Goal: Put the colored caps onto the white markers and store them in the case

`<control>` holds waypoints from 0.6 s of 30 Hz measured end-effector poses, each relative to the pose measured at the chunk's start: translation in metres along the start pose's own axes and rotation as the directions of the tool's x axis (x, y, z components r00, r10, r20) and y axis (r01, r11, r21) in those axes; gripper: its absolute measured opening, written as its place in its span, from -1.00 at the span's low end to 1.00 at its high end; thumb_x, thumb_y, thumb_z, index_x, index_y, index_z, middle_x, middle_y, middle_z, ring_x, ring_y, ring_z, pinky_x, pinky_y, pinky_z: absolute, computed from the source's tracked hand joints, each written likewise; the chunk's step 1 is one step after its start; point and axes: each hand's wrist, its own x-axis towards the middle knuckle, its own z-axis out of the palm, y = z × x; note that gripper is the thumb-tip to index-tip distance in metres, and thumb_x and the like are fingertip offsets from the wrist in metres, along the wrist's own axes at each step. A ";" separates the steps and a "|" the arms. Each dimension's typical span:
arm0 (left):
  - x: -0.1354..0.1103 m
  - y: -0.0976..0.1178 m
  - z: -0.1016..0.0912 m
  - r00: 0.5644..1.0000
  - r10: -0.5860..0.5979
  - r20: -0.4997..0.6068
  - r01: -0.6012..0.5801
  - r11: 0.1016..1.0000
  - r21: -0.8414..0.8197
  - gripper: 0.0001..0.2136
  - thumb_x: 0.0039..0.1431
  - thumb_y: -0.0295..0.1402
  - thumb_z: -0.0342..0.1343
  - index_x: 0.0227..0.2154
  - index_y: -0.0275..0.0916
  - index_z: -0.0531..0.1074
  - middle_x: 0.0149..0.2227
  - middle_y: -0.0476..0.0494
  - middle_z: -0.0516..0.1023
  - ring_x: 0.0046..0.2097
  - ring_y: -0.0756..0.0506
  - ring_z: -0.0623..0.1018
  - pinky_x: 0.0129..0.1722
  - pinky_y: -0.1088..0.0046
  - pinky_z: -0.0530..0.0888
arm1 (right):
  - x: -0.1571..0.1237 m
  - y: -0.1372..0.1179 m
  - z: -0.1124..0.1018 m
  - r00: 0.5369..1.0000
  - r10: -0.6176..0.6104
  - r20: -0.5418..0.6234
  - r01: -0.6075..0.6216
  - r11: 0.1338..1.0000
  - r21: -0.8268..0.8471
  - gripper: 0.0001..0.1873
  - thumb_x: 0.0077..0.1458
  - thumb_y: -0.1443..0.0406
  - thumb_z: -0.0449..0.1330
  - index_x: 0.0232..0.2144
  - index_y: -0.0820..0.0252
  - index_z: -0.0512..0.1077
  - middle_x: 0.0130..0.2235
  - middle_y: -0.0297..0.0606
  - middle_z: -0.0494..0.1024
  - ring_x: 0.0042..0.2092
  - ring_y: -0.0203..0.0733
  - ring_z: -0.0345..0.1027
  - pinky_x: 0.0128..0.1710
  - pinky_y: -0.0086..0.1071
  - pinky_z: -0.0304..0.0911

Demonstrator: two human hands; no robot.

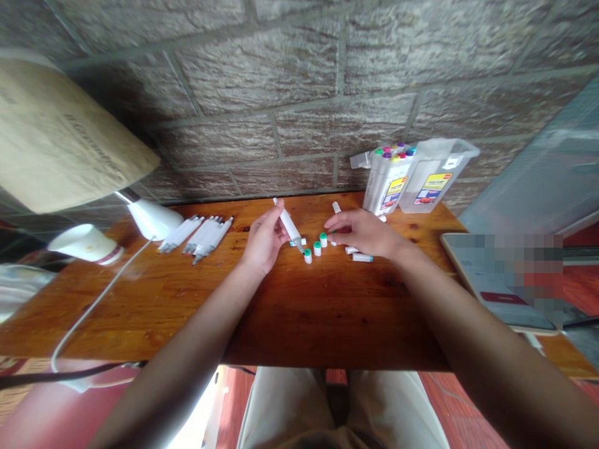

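My left hand [266, 238] is closed round a white marker [291, 226], which has no cap on its lower end and tilts down to the right. Just below its tip stand several white marker caps with green tops, one of them a green-topped cap [307, 255] nearest the marker. My right hand [362, 232] reaches over the caps on the right, fingers apart and bent, close to another green-topped cap [323, 239]. Whether its fingertips touch a cap is hard to see. Beside that hand lies a cap with a teal end [362, 257] on its side.
Uncapped markers [213, 240] lie in rows at the left, by a white lamp base [152, 218] and a paper cup [87, 244]. A clear case of capped markers [388, 181] and a clear plastic box [435, 178] stand at the back right. A tablet [491, 287] lies at the right edge.
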 end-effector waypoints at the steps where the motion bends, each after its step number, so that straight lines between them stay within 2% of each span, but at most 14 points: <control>1: 0.000 0.000 0.000 1.000 0.002 0.003 -0.002 1.000 0.001 -0.63 -0.11 -0.11 0.45 -0.55 -0.26 0.42 -0.60 0.10 0.36 -0.61 0.12 0.31 -0.59 0.60 0.32 | -0.001 -0.001 -0.002 1.000 0.003 0.006 -0.003 1.000 0.001 -0.75 -0.01 0.38 0.36 -0.20 0.22 0.59 -0.18 -0.17 0.70 -0.18 -0.16 0.59 -0.15 -0.35 0.45; 3: 0.000 0.000 -0.001 1.000 0.003 0.011 -0.003 1.000 -0.002 -0.62 -0.11 -0.11 0.46 -0.56 -0.26 0.42 -0.60 0.10 0.36 -0.61 0.12 0.30 -0.59 0.60 0.32 | -0.002 -0.004 -0.008 1.000 0.005 0.019 -0.005 1.000 0.010 -0.71 -0.04 0.37 0.37 -0.19 0.24 0.59 -0.17 -0.16 0.70 -0.20 -0.17 0.57 -0.17 -0.36 0.44; 5: 0.001 0.000 -0.001 1.000 0.003 0.017 -0.003 1.000 -0.008 -0.62 -0.12 -0.11 0.46 -0.56 -0.26 0.42 -0.60 0.10 0.36 -0.61 0.12 0.29 -0.59 0.60 0.32 | -0.003 -0.007 -0.015 1.000 -0.001 -0.027 0.002 0.999 0.035 -0.73 -0.02 0.33 0.35 -0.20 0.25 0.58 -0.21 -0.17 0.69 -0.27 -0.19 0.55 -0.23 -0.37 0.42; 7: 0.001 0.000 -0.001 1.000 0.004 0.018 -0.004 1.000 -0.007 -0.62 -0.13 -0.10 0.46 -0.55 -0.26 0.42 -0.60 0.10 0.36 -0.60 0.12 0.30 -0.58 0.60 0.32 | -0.003 -0.009 -0.020 0.986 -0.014 -0.163 0.027 0.997 0.075 -0.75 0.05 0.26 0.31 -0.20 0.25 0.57 -0.27 -0.19 0.67 -0.35 -0.23 0.51 -0.30 -0.38 0.39; 9: 0.001 0.000 -0.001 1.000 0.004 0.013 -0.004 1.000 0.000 -0.62 -0.13 -0.10 0.46 -0.55 -0.25 0.43 -0.60 0.10 0.37 -0.60 0.11 0.30 -0.58 0.59 0.32 | -0.002 -0.011 -0.021 0.948 -0.020 -0.318 0.057 0.992 0.109 -0.74 0.13 0.19 0.25 -0.19 0.24 0.56 -0.31 -0.20 0.66 -0.42 -0.25 0.46 -0.38 -0.39 0.35; 11: 0.000 -0.001 -0.001 1.000 0.005 0.011 -0.005 1.000 0.006 -0.62 -0.12 -0.10 0.46 -0.55 -0.25 0.42 -0.60 0.10 0.36 -0.60 0.11 0.30 -0.58 0.58 0.32 | -0.002 -0.013 -0.018 0.917 -0.028 -0.398 0.068 0.994 0.087 -0.71 0.16 0.16 0.21 -0.19 0.23 0.56 -0.33 -0.19 0.65 -0.44 -0.26 0.43 -0.39 -0.39 0.32; 18: 0.001 -0.001 0.000 1.000 0.005 0.006 -0.005 1.000 -0.008 -0.62 -0.14 -0.11 0.47 -0.54 -0.27 0.43 -0.60 0.10 0.36 -0.61 0.13 0.29 -0.58 0.62 0.31 | -0.008 -0.022 -0.007 0.914 -0.159 -0.373 0.073 0.969 -0.234 -0.74 0.19 0.20 0.18 -0.26 0.23 0.61 -0.33 -0.21 0.66 -0.30 -0.18 0.49 -0.24 -0.37 0.30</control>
